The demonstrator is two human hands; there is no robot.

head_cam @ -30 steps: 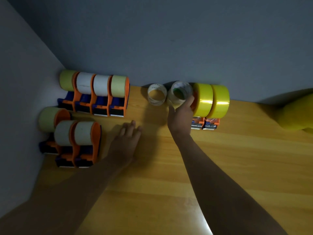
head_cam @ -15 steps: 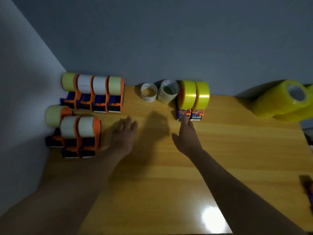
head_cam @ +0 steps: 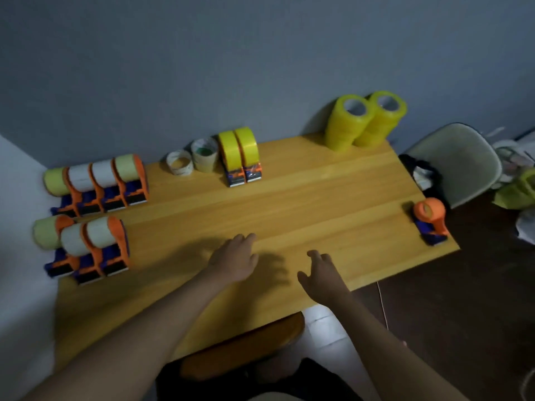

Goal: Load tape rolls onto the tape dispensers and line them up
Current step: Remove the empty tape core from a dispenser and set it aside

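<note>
**Op:** Right hand (head_cam: pixel 320 274) pulled back from the yellow pair; 0.5 s ago it was touching their bases, now it hovers lower centre of frame, fingers loosely spread, holding nothing. Left hand (head_cam: pixel 236 260) is just left of it, flat over the table (head_cam: pixel 289 204), also empty. View has swung right.

**Eng:** Where are the dispensers?

**Op:** I count nine loaded. Back row of four (head_cam: pixel 98 182) at upper left against the wall, front row of three (head_cam: pixel 84 247) below it at the left edge. Two yellow-loaded dispensers (head_cam: pixel 240 157) at top centre, side by side, touching. One empty dispenser (head_cam: pixel 430 219) sits alone at the right edge of the table, well apart from everything.

**Eng:** Spare rolls?

**Op:** Two small loose rolls (head_cam: pixel 192 159) just left of the yellow pair. Two stacks of yellow rolls (head_cam: pixel 363 120) at upper right by the wall. A white chair (head_cam: pixel 460 160) stands right of the table.

**Eng:** Step?

**Op:** My read: between units. Yellow pair placed, empty one is next.

**Eng:** Next move?

**Op:** I'd send the right hand across to the empty dispenser, and grab a yellow roll off a stack. It sits close to the table edge, so grip it firmly rather than slide it.
</note>
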